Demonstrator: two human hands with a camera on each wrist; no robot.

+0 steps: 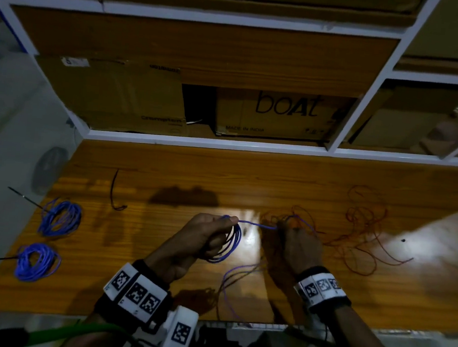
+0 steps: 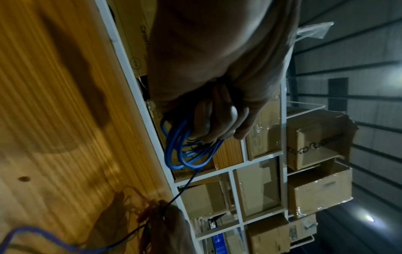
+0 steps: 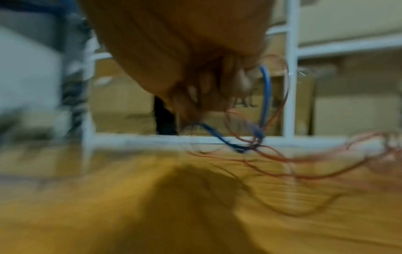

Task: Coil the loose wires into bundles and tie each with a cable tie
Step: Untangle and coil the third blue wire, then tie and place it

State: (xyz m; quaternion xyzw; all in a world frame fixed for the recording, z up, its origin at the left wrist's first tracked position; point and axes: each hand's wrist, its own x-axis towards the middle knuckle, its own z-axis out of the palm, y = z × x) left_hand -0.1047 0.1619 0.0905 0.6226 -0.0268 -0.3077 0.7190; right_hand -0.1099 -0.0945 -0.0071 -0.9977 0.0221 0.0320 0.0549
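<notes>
Blue wire [image 1: 256, 224] | part-coiled in left hand [image 1: 202, 238], right hand [image 1: 300, 244] gripping its run | 2 blue bundles [image 1: 60, 217] done | red wire tangle [image 1: 361, 236] left

left wrist band [image 1: 136, 290]: black, white tag blocks | right wrist band [image 1: 322, 287]: same

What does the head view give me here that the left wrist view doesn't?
Only the head view shows the two finished blue bundles at the table's left edge, the loose black cable tie and the wide spread of red wire. Only the left wrist view shows the left hand's fingers curled round the blue coil from below. Both show the blue strand running from the left hand to the right hand.
</notes>
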